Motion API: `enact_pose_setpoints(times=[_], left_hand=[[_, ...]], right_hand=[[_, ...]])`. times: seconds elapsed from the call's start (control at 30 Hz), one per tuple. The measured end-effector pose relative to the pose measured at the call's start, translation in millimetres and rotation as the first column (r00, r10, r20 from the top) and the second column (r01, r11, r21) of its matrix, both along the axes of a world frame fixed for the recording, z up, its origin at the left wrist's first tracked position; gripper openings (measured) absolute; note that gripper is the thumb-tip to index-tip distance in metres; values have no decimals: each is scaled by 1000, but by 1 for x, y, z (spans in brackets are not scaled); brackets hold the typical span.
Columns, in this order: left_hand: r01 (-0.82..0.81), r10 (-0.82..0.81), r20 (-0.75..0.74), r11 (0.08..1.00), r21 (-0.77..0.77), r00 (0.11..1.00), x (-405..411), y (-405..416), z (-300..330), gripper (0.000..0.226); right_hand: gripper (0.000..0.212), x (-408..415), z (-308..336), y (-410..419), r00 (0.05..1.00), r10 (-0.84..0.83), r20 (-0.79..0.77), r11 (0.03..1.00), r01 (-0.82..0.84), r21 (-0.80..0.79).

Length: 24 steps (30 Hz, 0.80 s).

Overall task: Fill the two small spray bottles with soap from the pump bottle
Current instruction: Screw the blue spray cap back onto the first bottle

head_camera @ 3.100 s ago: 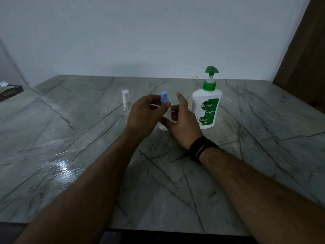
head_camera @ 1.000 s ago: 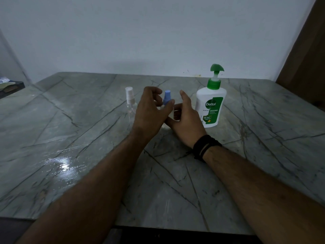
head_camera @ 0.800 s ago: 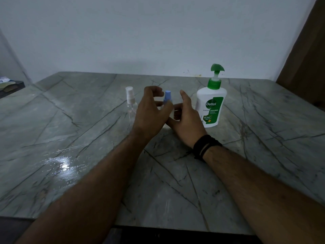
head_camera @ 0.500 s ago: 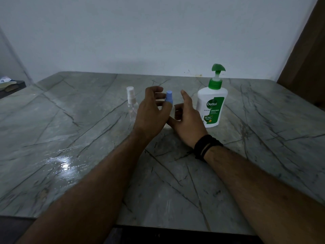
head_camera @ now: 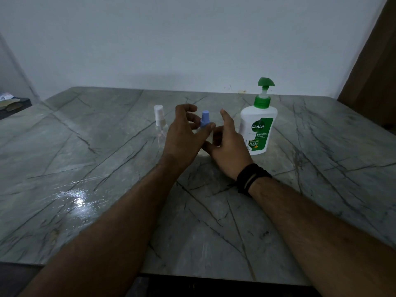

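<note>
Take the pump bottle point(head_camera: 258, 129) as your landmark on the table point(head_camera: 321, 146). The blue-capped bottle point(head_camera: 205, 120) stands just left of it, upright, between your two hands. The white-capped bottle point(head_camera: 159, 125) stands further left, alone and untouched.

Your left hand point(head_camera: 184, 136) has its thumb tip against the base of the blue cap, while its fingers are curled loosely behind and above the cap. A second ago these fingers lay closer on the cap; now they have lifted a little, so I think you are taking a new grip between two turns. Your right hand point(head_camera: 227, 144) has hardly moved: thumb straight up, fingers bent toward the body of the bottle. If they really hold it I cannot tell, because the left hand hides that part.

The cap has not risen, so the bottle is not yet open. No soap can go in before the cap comes off, and the second bottle also waits.
</note>
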<state>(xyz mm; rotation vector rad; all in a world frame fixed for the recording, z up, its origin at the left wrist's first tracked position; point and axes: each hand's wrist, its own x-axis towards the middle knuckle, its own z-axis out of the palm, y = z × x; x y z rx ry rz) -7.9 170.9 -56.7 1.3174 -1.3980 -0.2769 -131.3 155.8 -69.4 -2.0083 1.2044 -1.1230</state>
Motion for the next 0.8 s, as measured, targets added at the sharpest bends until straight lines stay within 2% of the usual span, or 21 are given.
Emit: enact_pose_setpoints(times=[0.33, 0.5, 0.67, 0.8], left_hand=[[77, -78, 28, 997, 15, 997, 4, -3, 1, 29], [73, -72, -15, 997, 28, 997, 6, -2, -3, 35], [62, -64, 28, 996, 63, 998, -1, 3, -6, 41], [30, -47, 134, 992, 124, 990, -1, 2, -9, 46]], right_hand=[[92, -1, 2, 0, 1000, 13, -23, 1000, -13, 22], [89, 0, 2, 1, 999, 3, -42, 1000, -3, -1], [90, 1, 0, 2, 998, 0, -56, 999, -2, -39], [84, 0, -3, 3, 999, -26, -30, 999, 25, -46]])
